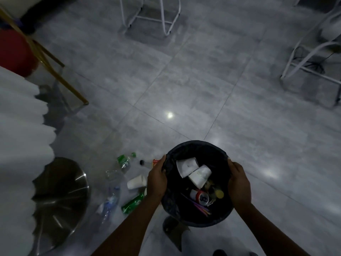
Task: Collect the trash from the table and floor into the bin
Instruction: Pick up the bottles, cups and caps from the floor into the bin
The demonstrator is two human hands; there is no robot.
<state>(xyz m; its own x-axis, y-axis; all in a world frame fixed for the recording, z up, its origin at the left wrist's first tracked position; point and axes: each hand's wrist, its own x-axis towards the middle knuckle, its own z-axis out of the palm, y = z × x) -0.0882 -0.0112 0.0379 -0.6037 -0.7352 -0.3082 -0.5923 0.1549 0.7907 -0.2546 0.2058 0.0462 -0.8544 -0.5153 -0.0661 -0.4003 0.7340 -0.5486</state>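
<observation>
A round black bin (195, 145) with a dark liner is held above the grey floor. My left hand (156, 179) grips its left rim and my right hand (239, 183) grips its right rim. Inside lie two white paper cups (200, 175), a red can (200, 197), a yellow cap and coloured straws. On the floor left of the bin lie a white paper cup (136, 182), a green can (132, 203), a green-labelled bottle (123, 161), a clear crushed bottle (108, 204) and a small bottle with a black cap (145, 162).
A white scalloped tablecloth (20, 145) hangs at the left, with the table's round metal base (59, 202) beneath it. Gold chair legs (60, 78) stand at upper left, white chair frames (153, 17) at the back and right. My foot (170, 225) shows under the bin.
</observation>
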